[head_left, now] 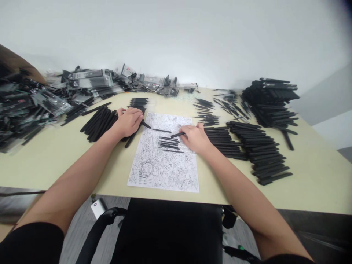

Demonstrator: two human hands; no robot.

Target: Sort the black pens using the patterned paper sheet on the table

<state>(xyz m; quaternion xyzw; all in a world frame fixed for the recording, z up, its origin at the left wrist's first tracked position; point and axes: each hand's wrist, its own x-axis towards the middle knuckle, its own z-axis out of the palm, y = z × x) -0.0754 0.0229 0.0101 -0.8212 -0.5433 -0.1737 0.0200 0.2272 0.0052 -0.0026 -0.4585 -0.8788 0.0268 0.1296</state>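
My left hand is closed around a black pen barrel pointing right over the scribbled paper. A thin dark refill lies in line with the barrel's tip; whether the two are joined I cannot tell. Between thumb and fingers, my right hand grips a short black pen part, probably a cap, at the paper's right side. A small row of thin refills rests on the paper between the hands. Black pen barrels are bunched beside my left wrist.
Packaged pens in clear sleeves heap along the back and left. To the right stand rows of black pens, a tall stack of them and loose refills. Another person's arm shows at the far left.
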